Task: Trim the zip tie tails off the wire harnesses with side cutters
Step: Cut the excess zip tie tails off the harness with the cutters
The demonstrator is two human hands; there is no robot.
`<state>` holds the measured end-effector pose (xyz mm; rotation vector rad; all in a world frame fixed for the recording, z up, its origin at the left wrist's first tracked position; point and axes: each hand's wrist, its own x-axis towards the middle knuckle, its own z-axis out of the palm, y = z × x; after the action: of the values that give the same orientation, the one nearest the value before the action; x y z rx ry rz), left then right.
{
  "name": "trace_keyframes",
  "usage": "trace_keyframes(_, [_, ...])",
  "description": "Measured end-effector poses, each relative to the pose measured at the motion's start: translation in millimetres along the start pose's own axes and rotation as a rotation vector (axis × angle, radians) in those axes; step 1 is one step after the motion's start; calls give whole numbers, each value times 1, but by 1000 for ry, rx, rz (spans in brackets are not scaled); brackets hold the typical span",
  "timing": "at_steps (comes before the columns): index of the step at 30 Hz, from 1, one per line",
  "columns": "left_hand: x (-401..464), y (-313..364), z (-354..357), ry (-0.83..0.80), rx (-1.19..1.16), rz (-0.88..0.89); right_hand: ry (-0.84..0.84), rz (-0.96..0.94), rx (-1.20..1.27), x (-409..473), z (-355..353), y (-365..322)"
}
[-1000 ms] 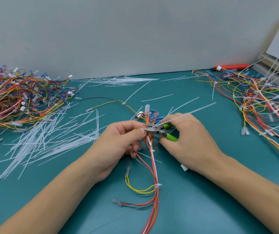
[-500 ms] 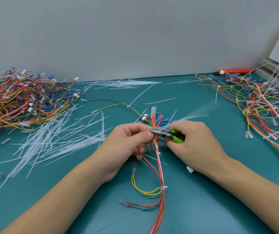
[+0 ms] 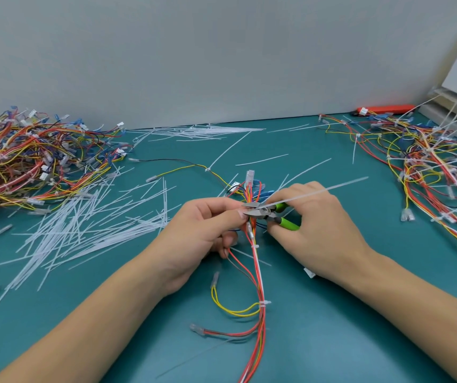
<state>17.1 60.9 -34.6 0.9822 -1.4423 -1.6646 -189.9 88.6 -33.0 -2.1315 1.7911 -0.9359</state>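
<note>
1. A heaped pile of wire harnesses (image 3: 28, 158) lay at the far left of the teal tabletop (image 3: 332, 313).
2. Just right of and nearer than that pile, cut zip tie tails (image 3: 89, 230) were scattered in a loose white fan.
3. The left hand (image 3: 202, 239) sat near the centre, its fingers (image 3: 221, 214) curled and pinching the wire harness (image 3: 257, 272) at the spot being trimmed.
4. The harness ran from far-centre connectors toward the near edge, with small white ties along it.
5. The side cutters (image 3: 263, 212) met the harness just right of the left fingertips, jaws slightly parted.
6. A long zip tie tail (image 3: 318, 192) slanted up to the right from the jaws.
7. The right hand (image 3: 313, 228) gripped the green handles, fingers wrapped round them.
8. A second tangle of harnesses (image 3: 437, 167) lay far right.
</note>
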Motion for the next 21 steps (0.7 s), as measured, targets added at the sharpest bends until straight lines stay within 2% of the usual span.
trace_keyframes(21, [-4, 2, 2, -32, 46, 44, 15, -36, -21, -1, 7, 10])
